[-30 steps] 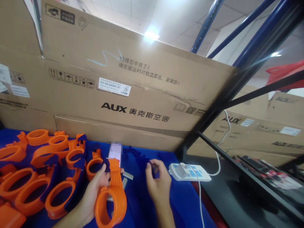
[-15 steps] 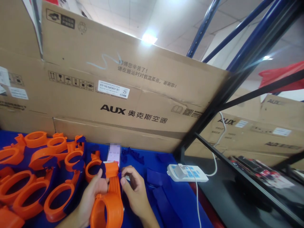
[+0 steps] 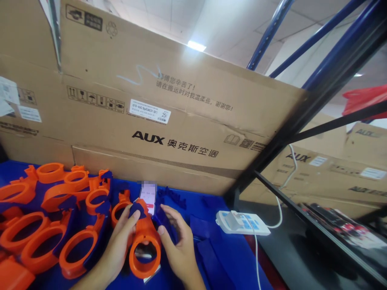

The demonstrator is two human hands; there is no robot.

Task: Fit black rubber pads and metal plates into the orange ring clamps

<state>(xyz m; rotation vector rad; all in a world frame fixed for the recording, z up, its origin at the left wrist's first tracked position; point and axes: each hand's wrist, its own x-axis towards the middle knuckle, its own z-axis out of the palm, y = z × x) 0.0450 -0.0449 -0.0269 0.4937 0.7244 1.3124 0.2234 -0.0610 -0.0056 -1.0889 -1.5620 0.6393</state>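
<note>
**Orange ring part turning upright between both hands**

Since half a second ago the orange ring part (image 3: 144, 246) is sitting more upright, its ring opening now facing the camera, and the right hand (image 3: 178, 245) is pressing in from the side rather than reaching over the top.

On the left, a heap of orange rings (image 3: 51, 219) with dark blue pieces is lying on the blue counter (image 3: 232, 257). The left hand (image 3: 119, 245) is gripping the held part along its left side, fingers (image 3: 128, 219) curled round it, the thumb lying up near the dark blue cap (image 3: 137, 209) at its top. The part's long axis is running away from the person, ring end nearest the body, narrow capped end pointing toward the cardboard box (image 3: 169, 121). The right hand is closing on the part's right side, thumb against the ring, fingers wrapped over a dark blue piece; how tightly is hard to tell.

Just behind the part a phone (image 3: 148, 197) is standing. Right of the hands, dark blue strips (image 3: 208, 249) are lying loose, then a white power strip (image 3: 242, 223) near the counter's right edge. The box is walling off the far side; a dark rack frame (image 3: 302, 121) is slanting across the right. Open counter is showing between the hands and the power strip.
</note>
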